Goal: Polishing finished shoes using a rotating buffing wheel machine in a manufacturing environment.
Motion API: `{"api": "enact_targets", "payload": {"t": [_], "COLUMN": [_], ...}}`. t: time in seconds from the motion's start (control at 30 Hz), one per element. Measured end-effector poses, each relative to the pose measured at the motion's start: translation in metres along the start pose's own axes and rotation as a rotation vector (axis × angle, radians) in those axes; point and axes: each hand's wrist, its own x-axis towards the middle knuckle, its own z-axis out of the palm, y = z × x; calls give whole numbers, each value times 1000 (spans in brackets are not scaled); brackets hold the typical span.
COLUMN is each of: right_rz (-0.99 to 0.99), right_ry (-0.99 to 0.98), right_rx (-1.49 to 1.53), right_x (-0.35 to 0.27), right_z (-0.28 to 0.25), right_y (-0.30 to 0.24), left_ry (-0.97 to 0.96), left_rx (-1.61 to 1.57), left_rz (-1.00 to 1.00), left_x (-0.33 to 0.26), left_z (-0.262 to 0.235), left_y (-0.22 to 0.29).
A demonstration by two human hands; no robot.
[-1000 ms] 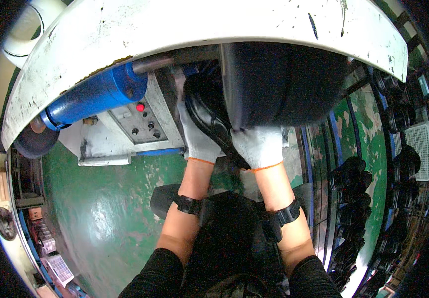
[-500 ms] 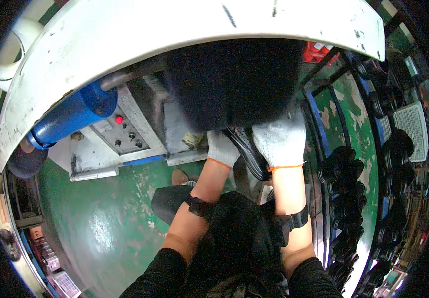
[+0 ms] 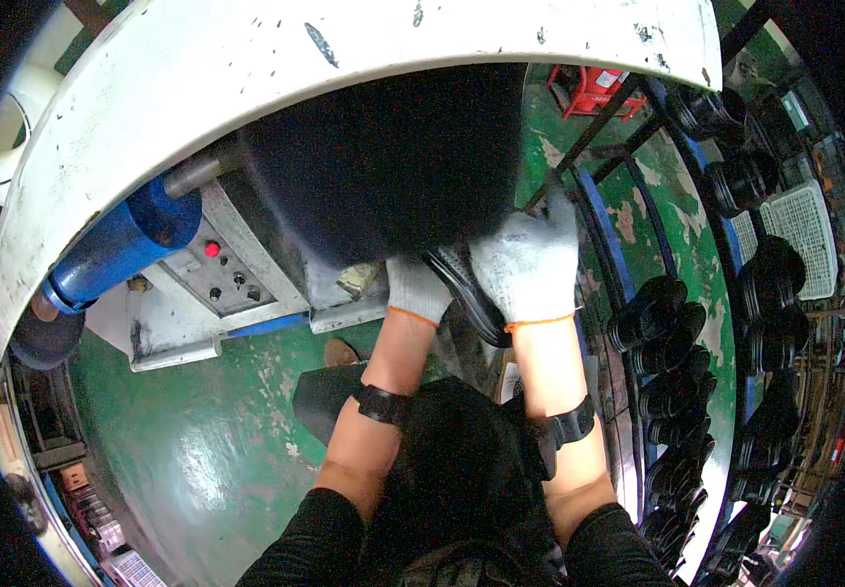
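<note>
A black shoe (image 3: 476,308) is held between my gloved hands, at the lower edge of a large, blurred black wheel (image 3: 383,166). My left hand (image 3: 415,284), in a white knit glove with an orange cuff, grips the shoe from its left side; its fingers disappear behind the wheel. On the other side my right hand (image 3: 530,259), gloved alike, is closed around the shoe, and its fingertips are partly hidden. The shoe's dark sole edge and one end point down toward me. Its far end is hidden by the wheel and hands.
A white curved hood (image 3: 364,39) arches over the wheel. To the left are a blue cylinder (image 3: 119,245) on a shaft and a control panel (image 3: 232,274) with a red button. Racks of black shoes (image 3: 662,313) stand at the right, near a white basket (image 3: 799,240).
The view has shifted so that hood, wheel and panel sit further left and more of the racks shows. My hands still hold the shoe against the wheel's lower edge.
</note>
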Motion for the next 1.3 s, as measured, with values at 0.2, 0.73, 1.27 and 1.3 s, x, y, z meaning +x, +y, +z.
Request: {"api": "enact_targets", "payload": {"t": [0.2, 0.73, 1.27, 1.3], "right_rz": [-99, -541, 210, 193], "right_ry": [-3, 305, 174, -6], "right_rx": [-441, -1517, -3817, -4047], "right_x": [-7, -49, -167, -187], "right_z": [-20, -85, -82, -74], "right_y": [-17, 67, 206, 215], "left_ry": [40, -64, -256, -210], "left_rx": [-212, -77, -191, -181], "left_rz": [-95, -207, -446, -469], "left_x": [-14, -65, -166, -178], "left_z": [-3, 14, 64, 82], "left_y": [32, 32, 42, 36]}}
